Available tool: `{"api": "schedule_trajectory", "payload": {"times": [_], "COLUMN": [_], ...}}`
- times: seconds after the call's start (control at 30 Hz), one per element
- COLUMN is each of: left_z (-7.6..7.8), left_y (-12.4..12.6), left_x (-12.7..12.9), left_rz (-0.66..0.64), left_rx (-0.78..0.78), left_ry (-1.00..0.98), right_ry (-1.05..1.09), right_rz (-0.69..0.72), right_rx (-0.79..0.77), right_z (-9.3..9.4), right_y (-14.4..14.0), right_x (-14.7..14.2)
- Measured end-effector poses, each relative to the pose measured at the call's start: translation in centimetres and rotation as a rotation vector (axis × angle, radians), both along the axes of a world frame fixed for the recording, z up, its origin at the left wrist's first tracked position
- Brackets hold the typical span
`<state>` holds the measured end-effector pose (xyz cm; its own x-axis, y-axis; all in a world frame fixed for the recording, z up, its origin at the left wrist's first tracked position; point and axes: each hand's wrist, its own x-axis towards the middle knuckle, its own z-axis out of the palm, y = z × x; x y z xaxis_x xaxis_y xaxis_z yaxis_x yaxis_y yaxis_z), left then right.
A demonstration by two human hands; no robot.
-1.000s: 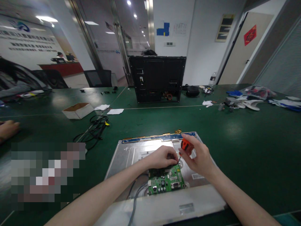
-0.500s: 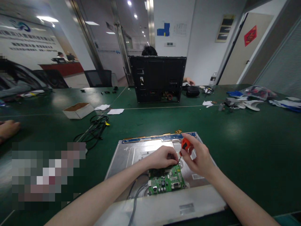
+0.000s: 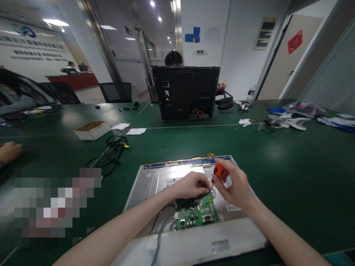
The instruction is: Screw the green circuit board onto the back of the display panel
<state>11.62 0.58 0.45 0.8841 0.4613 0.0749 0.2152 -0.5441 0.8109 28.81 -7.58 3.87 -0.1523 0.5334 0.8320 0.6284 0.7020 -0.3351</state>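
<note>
My right hand (image 3: 235,184) grips the orange-and-black handle of a screwdriver (image 3: 219,170). The shaft slants down to the far right corner of a green circuit board (image 3: 198,214). Beside the tip, my left hand (image 3: 194,184) has its fingers pinched together; whether they hold a screw or steady the shaft is hidden. The board lies on the silver metal back of a display panel (image 3: 144,184), with grey cables (image 3: 160,236) running from its left side. Along the panel's far edge is a narrow blue circuit strip (image 3: 180,163).
A black monitor housing (image 3: 187,92) stands across the green table (image 3: 291,177), a person behind it holding a black strapped object (image 3: 224,102). To the left are black cables (image 3: 113,151), a white box (image 3: 93,131) and another person's hand (image 3: 11,152). Scraps and bags (image 3: 305,109) lie far right.
My hands and the screwdriver stay almost in place, the handle turned slightly. Across the table, the other person has lifted the black strapped object.
</note>
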Motion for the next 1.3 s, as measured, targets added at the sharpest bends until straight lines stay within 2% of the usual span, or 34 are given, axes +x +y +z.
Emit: {"api": "schedule_trajectory", "payload": {"times": [0.3,0.9,1.3], "left_z": [-0.22,-0.21,-0.52], "left_y": [0.1,0.01,0.08], "left_x": [-0.01,-0.05,-0.03], "left_rz": [-0.001,0.026,-0.007], "left_rx": [-0.006,0.0,-0.023], "left_ry": [0.005,-0.016,-0.035], "right_ry": [0.002,-0.014,-0.031], "right_rz": [-0.029,0.006,-0.009], "right_rx": [0.004,0.023,0.006], "right_z": [-0.25,-0.12,-0.04], "right_y": [0.09,0.19,0.15], "right_x": [0.05,0.21,0.31]}}
